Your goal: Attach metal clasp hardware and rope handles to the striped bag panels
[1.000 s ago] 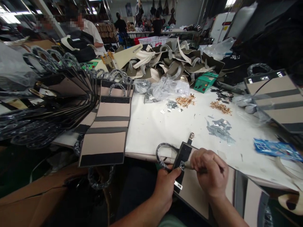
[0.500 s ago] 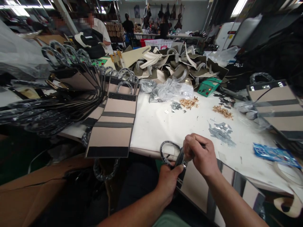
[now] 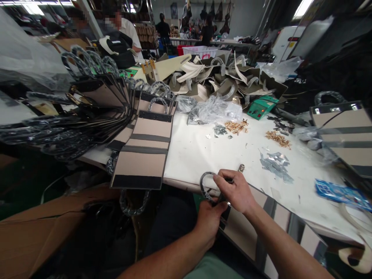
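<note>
The left hand (image 3: 207, 219) was closed on the black end of a beige bag panel (image 3: 241, 233), thumb on top, probably to steady it; the panel slanted over the lap by the table's (image 3: 197, 155) edge, partly hidden by the right forearm (image 3: 279, 234). The right hand (image 3: 235, 190) bent over that end, fingers curled, beside a plastic-wrapped handle (image 3: 202, 186); a dark thing (image 3: 229, 180) showed there, but whether it was gripped I could not tell. A metal strap tip (image 3: 241, 168) poked out beyond the knuckles, the rest covered. Farther on, metal plates (image 3: 274, 166) and gold-coloured fasteners (image 3: 278, 139) lay in loose heaps, presumably kept within reach, with a green box (image 3: 261, 107) behind.
</note>
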{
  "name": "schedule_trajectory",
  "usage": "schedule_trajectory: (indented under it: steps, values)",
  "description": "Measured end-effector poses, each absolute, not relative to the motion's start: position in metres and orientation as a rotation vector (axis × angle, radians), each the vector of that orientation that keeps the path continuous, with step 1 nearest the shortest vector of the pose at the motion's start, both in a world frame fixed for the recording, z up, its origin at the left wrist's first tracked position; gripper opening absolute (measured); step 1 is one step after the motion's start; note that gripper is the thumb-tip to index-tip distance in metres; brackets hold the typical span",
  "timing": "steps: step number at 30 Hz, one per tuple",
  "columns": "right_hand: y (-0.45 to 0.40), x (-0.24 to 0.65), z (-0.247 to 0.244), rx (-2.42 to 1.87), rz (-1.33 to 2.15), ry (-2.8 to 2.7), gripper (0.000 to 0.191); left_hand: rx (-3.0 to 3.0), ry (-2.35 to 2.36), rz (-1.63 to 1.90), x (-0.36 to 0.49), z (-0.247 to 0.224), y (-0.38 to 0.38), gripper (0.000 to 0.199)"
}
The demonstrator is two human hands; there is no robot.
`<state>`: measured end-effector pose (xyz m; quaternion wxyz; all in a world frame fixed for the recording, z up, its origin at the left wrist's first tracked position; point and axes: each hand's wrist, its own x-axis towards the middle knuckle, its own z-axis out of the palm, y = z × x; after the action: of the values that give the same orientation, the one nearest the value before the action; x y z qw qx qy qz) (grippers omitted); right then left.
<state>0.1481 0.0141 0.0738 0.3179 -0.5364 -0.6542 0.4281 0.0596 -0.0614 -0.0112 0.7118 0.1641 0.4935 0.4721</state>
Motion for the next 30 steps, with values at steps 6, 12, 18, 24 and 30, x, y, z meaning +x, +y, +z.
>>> schedule_trajectory:
  steps: [6,12,18,24,30]
  values:
    - [-0.011,0.171,0.052,-1.185,1.068,-1.569,0.043,0.36,1.105,1.045,0.061,-0.017,-0.062,0.027]
    - [-0.03,0.177,0.07,-0.929,1.102,-0.985,0.041,0.365,1.096,1.046,0.062,-0.019,-0.063,0.028]
    - [-0.031,0.163,0.104,-0.746,0.889,-1.204,0.04,0.384,1.149,1.022,0.063,-0.017,-0.063,0.025]
    - [-0.022,0.172,0.048,-1.084,0.952,-1.335,0.044,0.381,1.124,1.029,0.061,-0.009,-0.062,0.025]
    - [-0.023,0.173,0.079,-0.751,0.951,-1.148,0.038,0.365,1.105,1.035,0.062,-0.01,-0.063,0.026]
